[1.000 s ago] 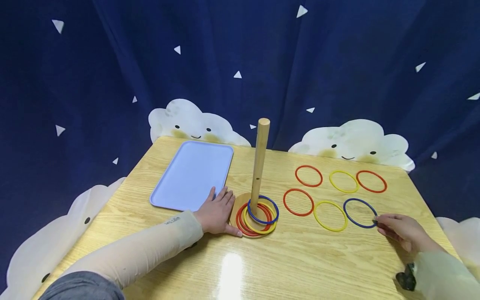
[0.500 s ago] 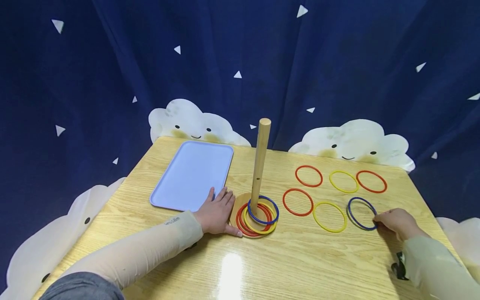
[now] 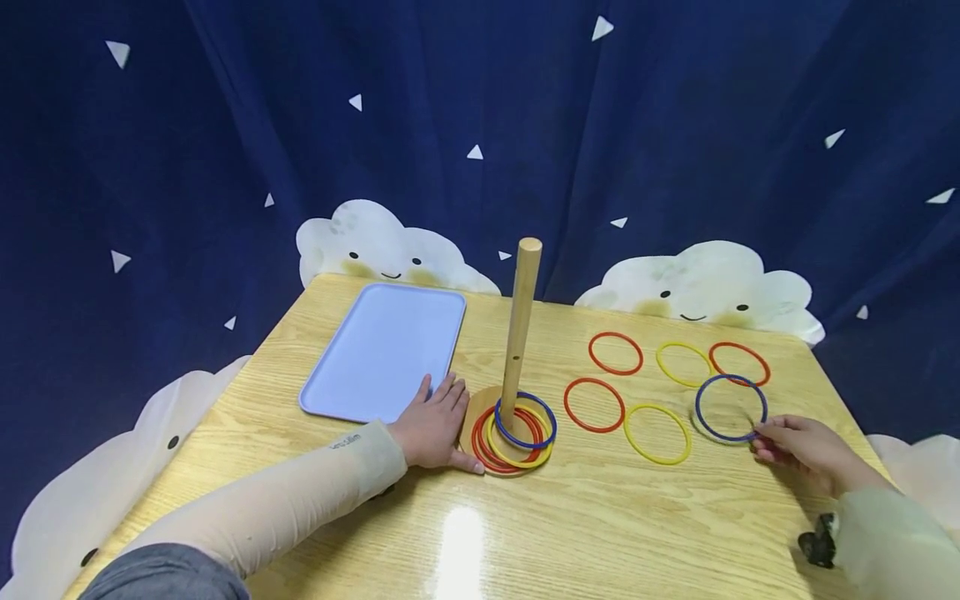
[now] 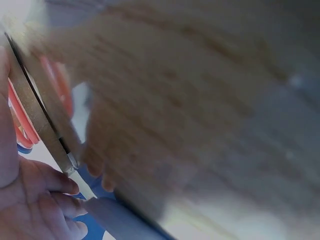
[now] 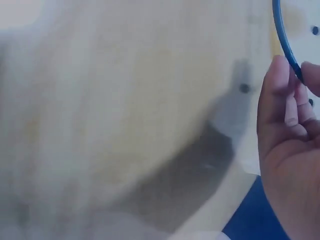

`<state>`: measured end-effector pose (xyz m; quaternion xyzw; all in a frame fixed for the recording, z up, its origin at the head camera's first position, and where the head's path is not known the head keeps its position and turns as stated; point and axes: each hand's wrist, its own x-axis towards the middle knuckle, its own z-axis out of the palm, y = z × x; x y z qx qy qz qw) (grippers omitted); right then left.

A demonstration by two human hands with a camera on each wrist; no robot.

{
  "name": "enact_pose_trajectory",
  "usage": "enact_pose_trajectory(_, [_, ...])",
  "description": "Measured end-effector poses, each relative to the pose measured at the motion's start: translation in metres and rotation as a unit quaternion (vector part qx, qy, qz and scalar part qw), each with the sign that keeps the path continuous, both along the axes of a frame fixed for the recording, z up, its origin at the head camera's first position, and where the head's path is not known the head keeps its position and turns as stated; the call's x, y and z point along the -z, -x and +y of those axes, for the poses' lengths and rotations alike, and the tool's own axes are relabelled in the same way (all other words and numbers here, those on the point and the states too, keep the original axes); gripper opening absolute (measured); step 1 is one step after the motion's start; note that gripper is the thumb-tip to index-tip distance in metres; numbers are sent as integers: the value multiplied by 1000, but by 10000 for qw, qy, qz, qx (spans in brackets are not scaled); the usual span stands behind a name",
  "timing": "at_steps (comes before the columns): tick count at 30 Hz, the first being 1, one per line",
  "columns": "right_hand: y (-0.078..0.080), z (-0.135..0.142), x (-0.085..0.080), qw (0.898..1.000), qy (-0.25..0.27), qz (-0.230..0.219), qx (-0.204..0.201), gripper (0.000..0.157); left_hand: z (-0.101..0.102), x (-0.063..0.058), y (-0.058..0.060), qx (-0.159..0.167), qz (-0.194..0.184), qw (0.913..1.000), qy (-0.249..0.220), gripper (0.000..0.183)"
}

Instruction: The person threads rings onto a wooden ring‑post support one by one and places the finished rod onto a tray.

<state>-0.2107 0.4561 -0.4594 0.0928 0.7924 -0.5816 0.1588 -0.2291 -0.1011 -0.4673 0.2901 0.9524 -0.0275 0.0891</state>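
Observation:
My right hand (image 3: pixel 806 454) pinches the near right edge of a thin blue ring (image 3: pixel 697 415) between thumb and fingers. The ring tilts up off the table, its far edge overlapping a red ring in the head view. In the right wrist view, part of the blue ring (image 5: pixel 283 40) shows between the fingertips. My left hand (image 3: pixel 431 423) lies with fingers spread at the left edge of the round wooden base (image 3: pixel 480 406). From that base rises a wooden post (image 3: pixel 519 333). Around its foot lie red rings (image 3: pixel 478 454), a yellow ring (image 3: pixel 550 456) and another blue ring (image 3: pixel 556 431).
A pale blue tray (image 3: pixel 386 350) lies behind my left hand. Right of the post, loose rings lie flat: a red ring (image 3: pixel 566 400), a yellow ring (image 3: pixel 660 462), and behind them a second yellow ring (image 3: pixel 657 360) between two red ones. A dark blue curtain (image 3: pixel 450 83) hangs behind the table.
My right hand has raised the blue ring from lying flat on the table to a tilted position above it. The left hand and the rings at the post have stayed put.

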Motion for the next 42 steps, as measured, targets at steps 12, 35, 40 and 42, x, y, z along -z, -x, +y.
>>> enact_pose_trajectory(12, [28,-80,-81,9701,1784,1645,29,9,-1,1,-2,-23,7,10000,82,119])
enact_pose_trajectory(35, [12,-273,-212,9248,2994,1923,-1345,9,-2,4,-2,51,107,9998,-159,118])
enact_pose_trajectory(40, [14,-284,-190,9503,2089,1654,-1613,7,-2,4,-1,48,102,9999,-85,118])
enact_pose_trajectory(42, [16,-286,-177,9583,1730,1518,-1692,7,-2,5,-2,35,68,9999,-91,118])
